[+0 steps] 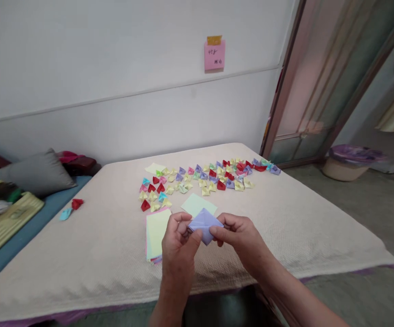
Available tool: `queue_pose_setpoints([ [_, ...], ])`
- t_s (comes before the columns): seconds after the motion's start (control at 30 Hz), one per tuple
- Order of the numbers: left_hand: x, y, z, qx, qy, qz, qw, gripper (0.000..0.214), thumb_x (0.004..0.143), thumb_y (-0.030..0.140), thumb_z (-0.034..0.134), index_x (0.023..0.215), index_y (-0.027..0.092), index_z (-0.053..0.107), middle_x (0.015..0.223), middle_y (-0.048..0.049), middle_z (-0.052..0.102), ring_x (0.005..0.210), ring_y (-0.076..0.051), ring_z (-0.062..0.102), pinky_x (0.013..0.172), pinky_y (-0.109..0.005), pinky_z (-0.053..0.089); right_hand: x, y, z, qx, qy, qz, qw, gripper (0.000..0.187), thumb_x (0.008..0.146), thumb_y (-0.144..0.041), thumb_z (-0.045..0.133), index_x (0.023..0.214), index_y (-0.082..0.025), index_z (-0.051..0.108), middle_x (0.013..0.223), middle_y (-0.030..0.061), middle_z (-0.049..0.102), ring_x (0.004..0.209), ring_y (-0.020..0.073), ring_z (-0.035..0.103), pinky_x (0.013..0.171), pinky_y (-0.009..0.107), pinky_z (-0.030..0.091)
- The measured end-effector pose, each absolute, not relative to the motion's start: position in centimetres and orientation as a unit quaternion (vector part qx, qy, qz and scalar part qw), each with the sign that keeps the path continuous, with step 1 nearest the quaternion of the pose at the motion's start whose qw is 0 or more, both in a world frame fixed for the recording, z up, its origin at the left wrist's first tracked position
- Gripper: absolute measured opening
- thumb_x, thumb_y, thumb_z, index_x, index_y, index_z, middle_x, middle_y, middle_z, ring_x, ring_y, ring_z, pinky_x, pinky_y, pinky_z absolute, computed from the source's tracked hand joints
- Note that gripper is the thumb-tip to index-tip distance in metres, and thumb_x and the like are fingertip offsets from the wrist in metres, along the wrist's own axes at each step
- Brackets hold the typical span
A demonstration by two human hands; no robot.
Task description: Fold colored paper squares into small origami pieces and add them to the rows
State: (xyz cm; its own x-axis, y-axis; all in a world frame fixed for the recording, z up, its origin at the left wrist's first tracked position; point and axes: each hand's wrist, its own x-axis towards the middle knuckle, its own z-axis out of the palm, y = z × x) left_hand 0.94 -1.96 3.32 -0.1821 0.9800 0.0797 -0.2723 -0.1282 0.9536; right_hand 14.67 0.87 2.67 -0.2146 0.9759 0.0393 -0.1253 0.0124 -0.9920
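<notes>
A folded purple origami paper (pixel 204 221), shaped like a diamond, is held up between both hands above the near part of the table. My left hand (pixel 179 240) pinches its left corner, thumb on the front face. On the right corner, my right hand (pixel 239 234) grips with the thumb in front and fingers behind. Just beyond the folded piece lies a pale green paper sheet (pixel 197 204). A stack of coloured paper (pixel 156 231), pale yellow on top, sits beside my left hand and is partly covered by it.
Rows of small folded paper boats (pixel 204 182) in several colours spread across the table's far side. A red folded piece (pixel 77 203) and a light blue one (pixel 65 214) lie at the left edge. A pink note (pixel 214 56) hangs on the wall. A lidded bin (pixel 347 162) stands right.
</notes>
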Motion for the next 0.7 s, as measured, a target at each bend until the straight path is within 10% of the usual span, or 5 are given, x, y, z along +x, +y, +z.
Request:
queue_pose_setpoints([
  [0.7, 1.17, -1.90, 2.84, 0.428, 0.459, 0.603, 0.493, 0.033, 0.073, 0.023, 0.068, 0.099, 0.021, 0.048, 0.075, 0.0012, 0.064, 0.066, -0.013, 0.059, 0.064, -0.025, 0.044, 14.37, 1.14, 2.01, -0.380, -0.528, 0.580, 0.491, 0.020, 0.070, -0.029, 0.068, 0.057, -0.016, 0.062, 0.055, -0.0018, 0.055, 0.057, 0.0128, 0.045, 0.056, 0.026, 0.033],
])
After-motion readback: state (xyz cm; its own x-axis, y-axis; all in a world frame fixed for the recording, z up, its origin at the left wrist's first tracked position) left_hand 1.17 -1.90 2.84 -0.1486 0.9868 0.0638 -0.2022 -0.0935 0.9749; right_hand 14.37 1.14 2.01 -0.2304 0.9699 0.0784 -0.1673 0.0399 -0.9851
